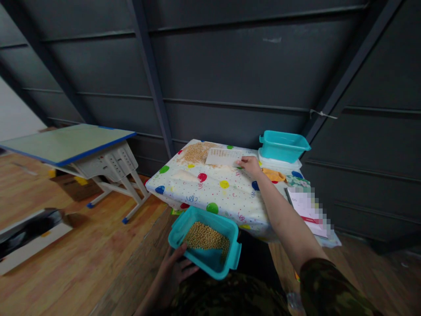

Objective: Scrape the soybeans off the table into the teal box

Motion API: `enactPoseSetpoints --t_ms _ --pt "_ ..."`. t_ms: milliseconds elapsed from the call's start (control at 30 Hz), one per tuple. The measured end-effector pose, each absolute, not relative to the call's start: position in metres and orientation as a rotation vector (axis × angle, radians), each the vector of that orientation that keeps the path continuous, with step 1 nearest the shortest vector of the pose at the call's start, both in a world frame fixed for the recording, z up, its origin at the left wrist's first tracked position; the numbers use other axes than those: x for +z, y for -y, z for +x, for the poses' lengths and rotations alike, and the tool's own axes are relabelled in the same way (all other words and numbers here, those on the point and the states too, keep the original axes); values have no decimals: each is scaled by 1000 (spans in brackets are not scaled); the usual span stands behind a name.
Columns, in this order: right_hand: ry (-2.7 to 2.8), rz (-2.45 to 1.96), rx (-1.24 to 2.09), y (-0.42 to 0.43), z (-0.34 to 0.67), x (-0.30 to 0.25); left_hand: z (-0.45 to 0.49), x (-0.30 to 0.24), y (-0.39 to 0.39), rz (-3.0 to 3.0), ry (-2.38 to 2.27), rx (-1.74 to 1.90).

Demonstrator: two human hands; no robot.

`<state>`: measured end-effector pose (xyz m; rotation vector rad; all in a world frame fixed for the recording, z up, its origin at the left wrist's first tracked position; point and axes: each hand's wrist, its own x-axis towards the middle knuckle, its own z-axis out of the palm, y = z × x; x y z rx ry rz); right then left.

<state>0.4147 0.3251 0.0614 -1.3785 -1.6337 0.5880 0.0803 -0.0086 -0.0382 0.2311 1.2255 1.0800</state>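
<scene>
My left hand grips the near left side of a teal plastic basin, thumb over the rim and fingers below. Round tan beans, like soybeans, cover part of its bottom. The basin is just off the front edge of the table, close to my body. Stretched over the table, my right hand pinches the right end of a flat white card. Brownish marks or bits run along the card's upper edge; I cannot tell which. Its left end is beside a loose pile of beans on the tablecloth.
A balloon-print cloth covers the table. At its back right, a second teal basin stands on a white lid or tray. An orange cloth and a clipboard lie right. A desk stands left; a dark wall rises behind.
</scene>
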Motion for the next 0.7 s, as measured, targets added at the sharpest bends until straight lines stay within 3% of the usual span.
enactPoseSetpoints --t_ms 333,700 --pt "1604 -1454 476 -322 396 70 80 -44 7 197 -1249 1097" --pt "1699 -1399 574 -311 405 85 79 -43 9 234 -1221 1075"
